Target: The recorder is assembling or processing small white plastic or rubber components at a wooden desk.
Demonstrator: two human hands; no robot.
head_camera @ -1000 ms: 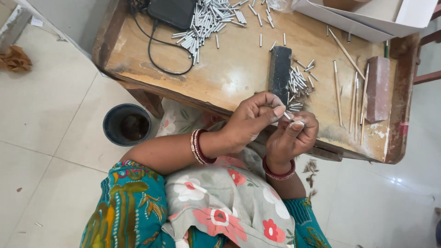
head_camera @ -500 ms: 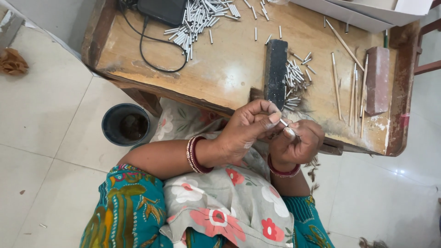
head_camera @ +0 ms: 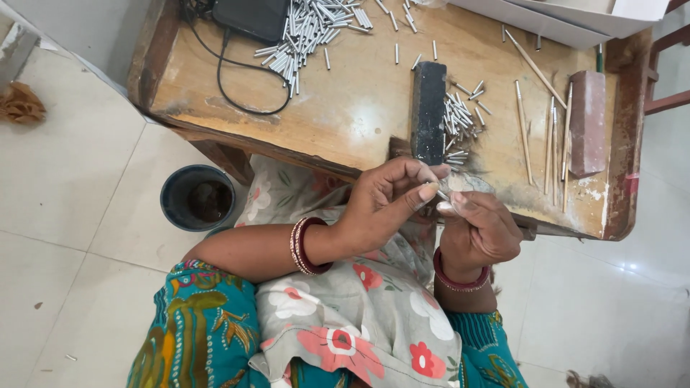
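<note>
My left hand (head_camera: 384,201) and my right hand (head_camera: 480,228) meet just below the near edge of a low wooden table (head_camera: 345,115). Between their fingertips they pinch a small silver metal tube (head_camera: 442,195); most of it is hidden by the fingers. Both wrists wear red bangles. Right above my hands a heap of the same short tubes (head_camera: 456,115) lies beside a black rectangular block (head_camera: 429,111).
A bigger pile of metal tubes (head_camera: 305,32) lies at the table's far side by a black device (head_camera: 251,16) with a cable. Thin wooden sticks (head_camera: 546,122), a reddish block (head_camera: 588,122) and a white box (head_camera: 575,18) occupy the right. A dark bucket (head_camera: 198,197) stands on the tiled floor.
My hands stay together at the table's edge, fingers working the small tube; the view has shifted slightly, so the table sits a little higher.
</note>
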